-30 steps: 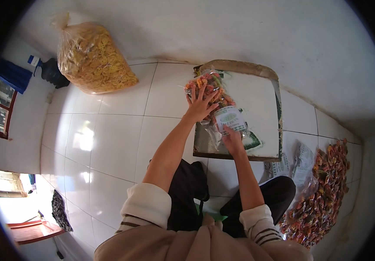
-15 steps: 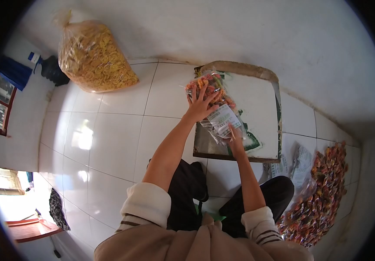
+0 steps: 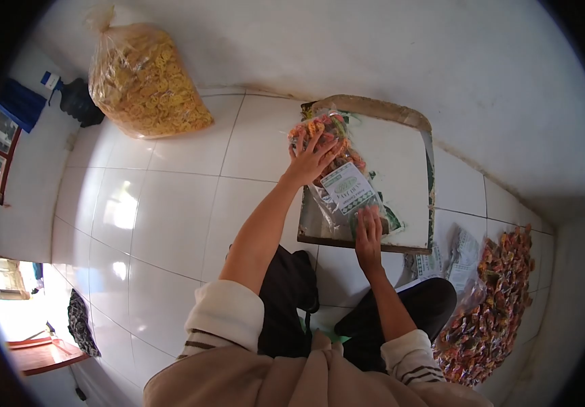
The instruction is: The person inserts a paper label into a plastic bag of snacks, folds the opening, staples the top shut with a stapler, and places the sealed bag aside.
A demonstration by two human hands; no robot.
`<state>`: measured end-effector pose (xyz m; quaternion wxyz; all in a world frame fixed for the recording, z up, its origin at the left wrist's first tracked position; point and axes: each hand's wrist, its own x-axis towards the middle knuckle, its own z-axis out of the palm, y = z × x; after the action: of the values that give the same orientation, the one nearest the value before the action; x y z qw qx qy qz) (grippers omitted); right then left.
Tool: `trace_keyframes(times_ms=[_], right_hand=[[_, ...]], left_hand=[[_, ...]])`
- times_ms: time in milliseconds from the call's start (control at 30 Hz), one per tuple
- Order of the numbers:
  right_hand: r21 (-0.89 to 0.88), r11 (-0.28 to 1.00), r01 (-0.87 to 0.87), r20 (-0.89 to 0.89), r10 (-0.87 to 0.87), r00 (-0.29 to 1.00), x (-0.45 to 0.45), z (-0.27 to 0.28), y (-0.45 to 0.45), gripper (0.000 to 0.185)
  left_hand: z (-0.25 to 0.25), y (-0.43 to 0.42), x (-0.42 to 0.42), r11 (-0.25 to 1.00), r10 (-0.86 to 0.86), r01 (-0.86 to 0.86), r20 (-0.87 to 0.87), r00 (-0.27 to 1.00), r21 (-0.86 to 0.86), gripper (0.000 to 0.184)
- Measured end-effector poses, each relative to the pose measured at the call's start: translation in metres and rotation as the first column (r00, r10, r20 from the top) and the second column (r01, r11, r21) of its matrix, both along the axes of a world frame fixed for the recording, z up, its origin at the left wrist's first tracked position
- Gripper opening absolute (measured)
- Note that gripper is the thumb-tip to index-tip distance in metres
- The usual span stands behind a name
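A clear plastic bag of orange-red snacks point(image 3: 342, 160) lies slantwise on a white board with a dark frame. My left hand point(image 3: 309, 165) rests on the filled upper part, its fingers spread over the snacks. A white label with green print point(image 3: 348, 188) shows flat at the lower part of the bag. Below that label my right hand point(image 3: 368, 230) lies on the bag's lower end, fingers stretched out side by side. Its thumb is hard to make out.
The framed board point(image 3: 401, 163) sits on white floor tiles. At right lie a large pile of packed snacks point(image 3: 493, 305) and several flat bags with labels point(image 3: 464, 254). A big tied bag of yellow rings point(image 3: 150, 85) and a dark water jug point(image 3: 79, 102) stand at upper left.
My right hand has drawn down from the label to the bag's lower end. The label now lies flatter and more exposed. My left hand stays on the snacks.
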<state>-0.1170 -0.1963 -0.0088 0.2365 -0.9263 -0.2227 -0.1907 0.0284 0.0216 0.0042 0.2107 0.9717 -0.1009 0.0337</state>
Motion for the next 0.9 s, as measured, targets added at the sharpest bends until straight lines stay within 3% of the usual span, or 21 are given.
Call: trace_keyframes(times_ms=[100, 167, 267, 367, 400, 433, 467, 900], right_hand=[[-0.064, 0.993, -0.098, 0.057, 0.102, 0.993, 0.007, -0.003, -0.003, 0.041], [-0.071, 0.985, -0.159, 0.081, 0.165, 0.983, 0.016, -0.004, -0.004, 0.042], [-0.115, 0.965, -0.235, 0.074, 0.244, 0.967, 0.037, 0.010, -0.004, 0.043], [-0.181, 0.934, -0.309, -0.021, 0.311, 0.950, 0.058, 0.018, 0.000, 0.047], [-0.218, 0.919, -0.327, -0.027, 0.329, 0.944, 0.063, 0.019, 0.003, 0.049], [-0.253, 0.904, -0.345, -0.035, 0.348, 0.937, 0.067, 0.017, 0.005, 0.050], [-0.248, 0.904, -0.348, -0.034, 0.351, 0.936, 0.072, 0.016, 0.009, 0.050], [-0.292, 0.931, -0.219, 0.027, 0.237, 0.971, 0.108, 0.014, 0.062, 0.053]], left_hand=[[-0.001, 0.008, 0.003, 1.000, -0.008, 0.009, 0.024, 1.000, -0.024, 0.041], [0.000, 0.011, 0.005, 0.989, 0.073, -0.071, 0.009, 0.997, -0.128, 0.039], [-0.007, 0.018, 0.008, 0.990, 0.092, -0.082, 0.087, 0.992, -0.112, 0.037], [0.005, 0.014, 0.006, 0.989, 0.147, -0.147, 0.022, 0.989, -0.029, 0.036], [0.000, 0.016, 0.010, 0.989, 0.147, -0.146, 0.021, 0.989, -0.026, 0.036], [-0.006, 0.021, 0.018, 0.989, 0.069, -0.052, 0.124, 0.990, -0.139, 0.036], [-0.012, 0.026, 0.023, 0.970, 0.005, 0.053, 0.235, 0.972, -0.238, 0.036], [-0.001, 0.034, 0.017, 0.949, 0.102, -0.043, 0.176, 0.979, -0.311, 0.036]])
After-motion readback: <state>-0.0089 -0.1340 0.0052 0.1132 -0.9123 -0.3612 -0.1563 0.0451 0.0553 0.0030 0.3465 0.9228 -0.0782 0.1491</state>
